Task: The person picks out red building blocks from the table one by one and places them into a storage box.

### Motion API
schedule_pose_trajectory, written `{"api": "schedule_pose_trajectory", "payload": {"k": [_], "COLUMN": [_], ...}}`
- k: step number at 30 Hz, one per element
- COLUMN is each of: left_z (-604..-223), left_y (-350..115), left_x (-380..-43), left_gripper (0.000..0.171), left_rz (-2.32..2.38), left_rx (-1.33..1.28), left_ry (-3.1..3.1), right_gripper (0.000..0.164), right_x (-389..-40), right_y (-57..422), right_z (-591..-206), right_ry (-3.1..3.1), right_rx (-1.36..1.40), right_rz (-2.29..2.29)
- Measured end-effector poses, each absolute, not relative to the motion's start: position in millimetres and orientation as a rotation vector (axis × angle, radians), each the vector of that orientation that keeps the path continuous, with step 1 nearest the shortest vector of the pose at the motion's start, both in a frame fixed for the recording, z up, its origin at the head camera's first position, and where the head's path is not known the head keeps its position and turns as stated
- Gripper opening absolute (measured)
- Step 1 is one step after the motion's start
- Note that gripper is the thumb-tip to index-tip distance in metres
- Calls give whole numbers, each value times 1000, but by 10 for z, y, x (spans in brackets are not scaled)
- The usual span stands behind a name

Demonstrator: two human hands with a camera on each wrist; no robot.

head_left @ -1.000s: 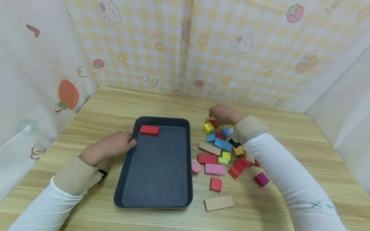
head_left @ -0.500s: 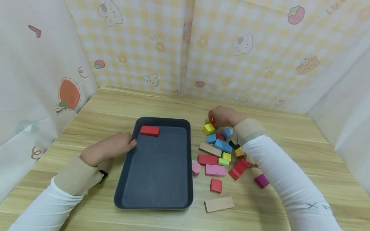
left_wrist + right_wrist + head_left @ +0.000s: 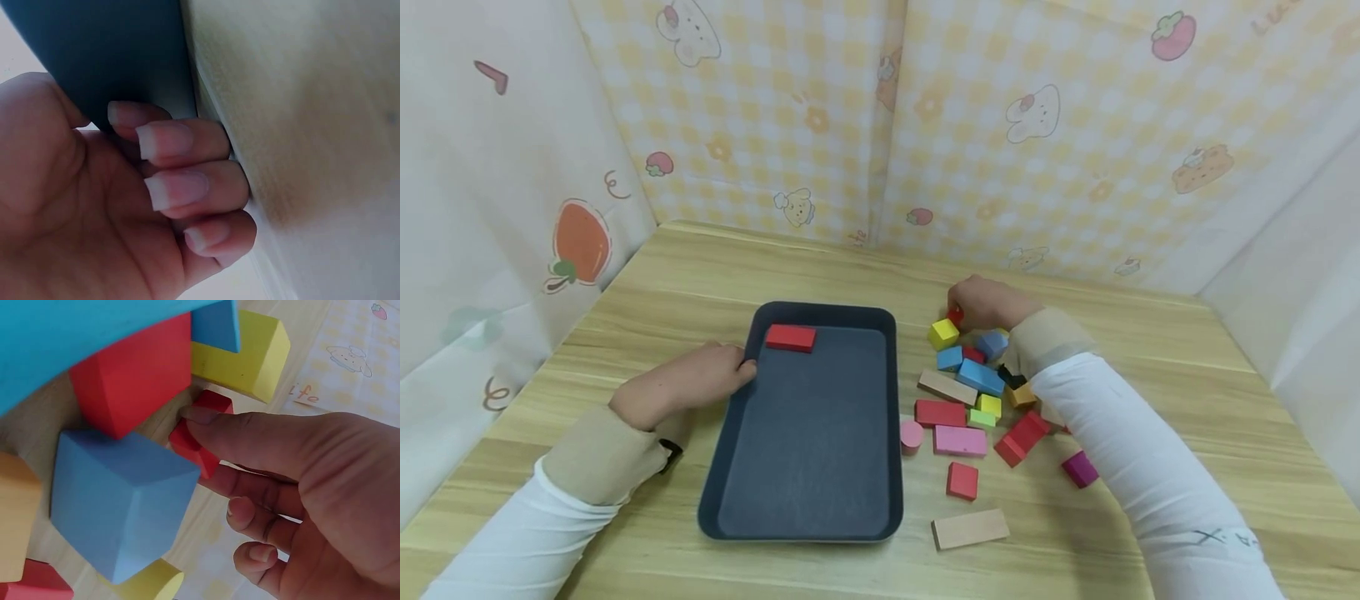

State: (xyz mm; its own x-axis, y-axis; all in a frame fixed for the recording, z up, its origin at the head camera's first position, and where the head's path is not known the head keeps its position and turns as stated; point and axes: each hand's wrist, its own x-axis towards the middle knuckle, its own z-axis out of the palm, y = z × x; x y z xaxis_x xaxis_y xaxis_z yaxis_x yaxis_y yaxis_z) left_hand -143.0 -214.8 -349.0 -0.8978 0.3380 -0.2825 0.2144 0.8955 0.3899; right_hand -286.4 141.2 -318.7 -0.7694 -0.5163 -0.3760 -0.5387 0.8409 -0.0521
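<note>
My left hand [image 3: 681,387] grips the left rim of a dark grey tray [image 3: 891,400], thumb over the edge. In the left wrist view its fingers [image 3: 181,187] are curled under beside the tray wall [image 3: 125,56], close to the tabletop. A red rectangular block [image 3: 791,337] lies in the tray's far left corner. At the back of a scatter of blocks, my right hand [image 3: 988,302] pinches a small red block [image 3: 203,434] between thumb and forefinger, its other fingers loosely curled. Close by are a yellow block [image 3: 943,334] and a light blue block [image 3: 125,494].
Right of the tray lie several mixed blocks, among them a blue one [image 3: 980,377], a pink one [image 3: 960,441], a plain wooden one [image 3: 970,529] and a magenta one [image 3: 1080,469]. A pink cylinder [image 3: 912,437] stands against the tray's right side. Patterned cloth [image 3: 820,158] hangs behind the table.
My right hand has lowered slightly among the blocks and closed its thumb and forefinger on the small red block. My left hand and the tray have stayed put.
</note>
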Motion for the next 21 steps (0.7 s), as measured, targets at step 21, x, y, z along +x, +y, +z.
{"api": "schedule_pose_trajectory", "payload": {"k": [21], "left_z": [-3510], "left_y": [-2155], "left_x": [-1437], "left_gripper": [36], "left_rz": [512], "left_rx": [401], "left_ry": [2719], "right_gripper": [12], "right_x": [-2867], "right_y": [1342], "right_z": [-2991], "right_ry": [2667], "right_rx": [-935], "right_rz": [108]}}
